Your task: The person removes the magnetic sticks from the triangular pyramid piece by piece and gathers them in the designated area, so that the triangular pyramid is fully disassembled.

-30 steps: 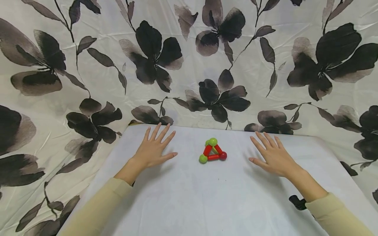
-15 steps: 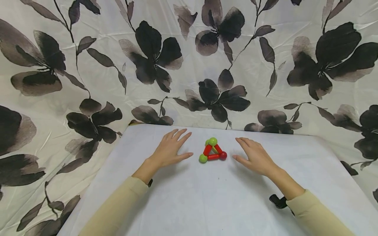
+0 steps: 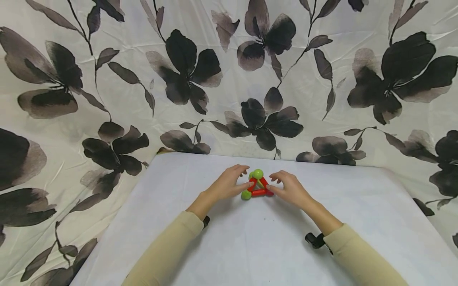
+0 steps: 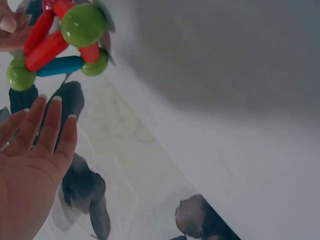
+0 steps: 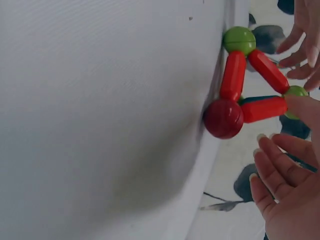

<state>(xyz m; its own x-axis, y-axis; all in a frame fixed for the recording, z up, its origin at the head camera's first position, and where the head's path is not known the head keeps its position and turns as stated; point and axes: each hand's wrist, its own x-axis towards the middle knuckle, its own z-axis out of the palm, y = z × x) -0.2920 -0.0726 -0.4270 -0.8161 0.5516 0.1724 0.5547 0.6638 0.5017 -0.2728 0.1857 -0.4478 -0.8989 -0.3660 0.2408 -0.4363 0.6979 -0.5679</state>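
On the white table stands a small pyramid of magnetic rods and balls (image 3: 258,193), built from red rods, green balls and one dark red ball (image 5: 223,118). A rod on its far side looks blue in the wrist views. My left hand (image 3: 226,186) flanks it on the left, fingers loosely bent, its thumb overlapping a red rod in the head view. From the right comes my right hand (image 3: 291,190), thumb tip over the dark red ball's corner. In the left wrist view the left fingers (image 4: 48,127) are spread apart from the pyramid.
The white tabletop (image 3: 250,246) reaches back to a floral cloth (image 3: 214,91) hanging behind it. Black wrist cameras show under both sleeves, the right one (image 3: 315,240) more fully. The table's far edge lies a little beyond the pyramid.
Both hands have moved inward from wide apart, and their spread fingers have bent, coming up on either side of the pyramid. The pyramid has stayed in place.
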